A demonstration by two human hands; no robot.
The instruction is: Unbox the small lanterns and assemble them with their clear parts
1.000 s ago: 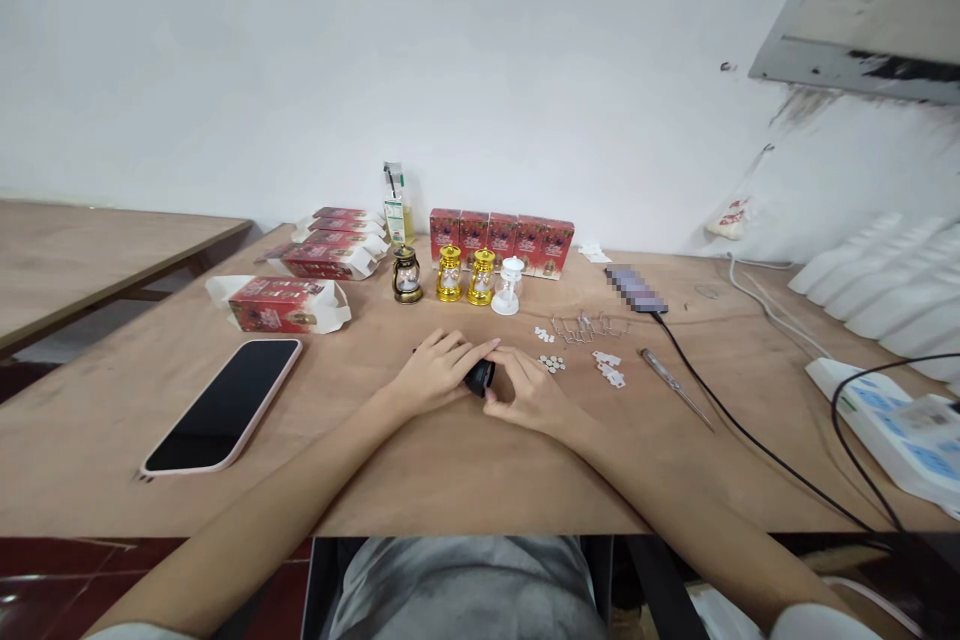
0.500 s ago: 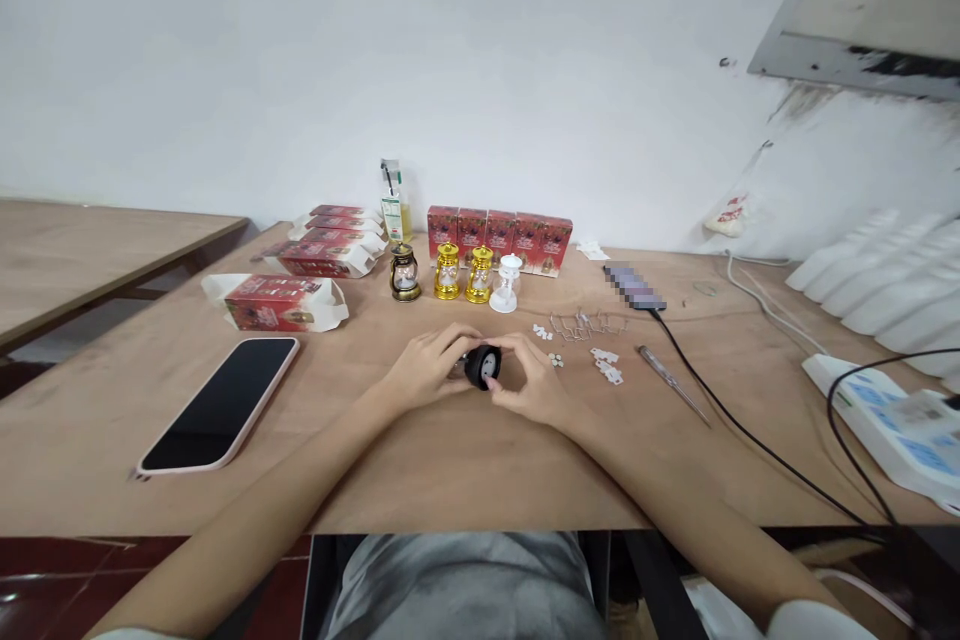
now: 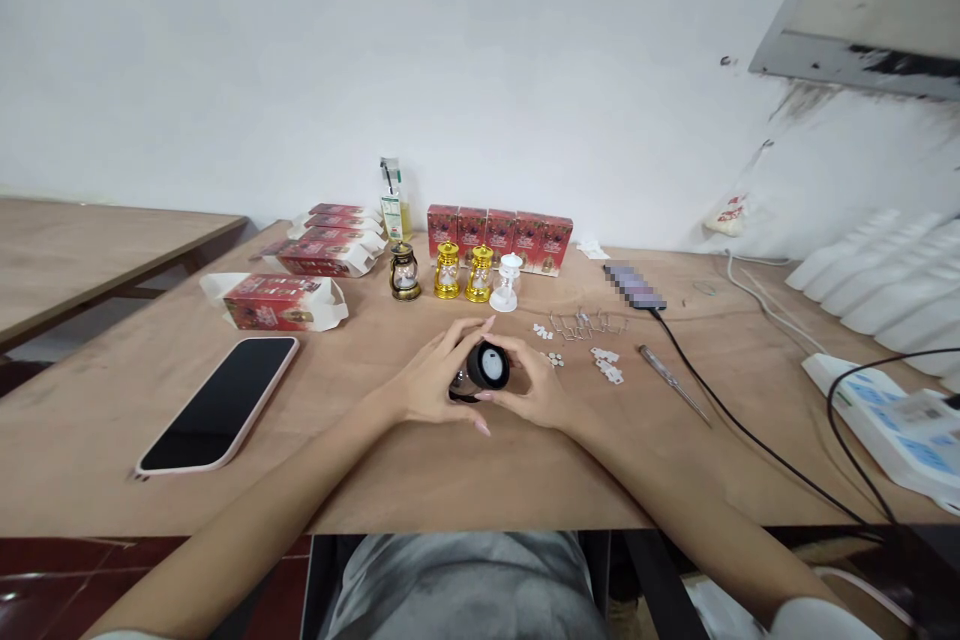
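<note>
Currently the left hand, half-curled, cups a black lantern in front of the white lantern; the right hand, bent in a C, grips its round end. Small discs lie front-right of the white lantern.

Soft, fairly bright light spreads evenly over the wall and counter; its source cannot be told. Faint, soft-edged shading lies beneath the fingers, and the rim of the black lantern loses detail. Highlights glint on the gold lanterns; a spot of glare marks the dim red floor. Wide-angle distortion stretches the power strip. Small clips look soft, and the charging phone is pixelated.
</note>
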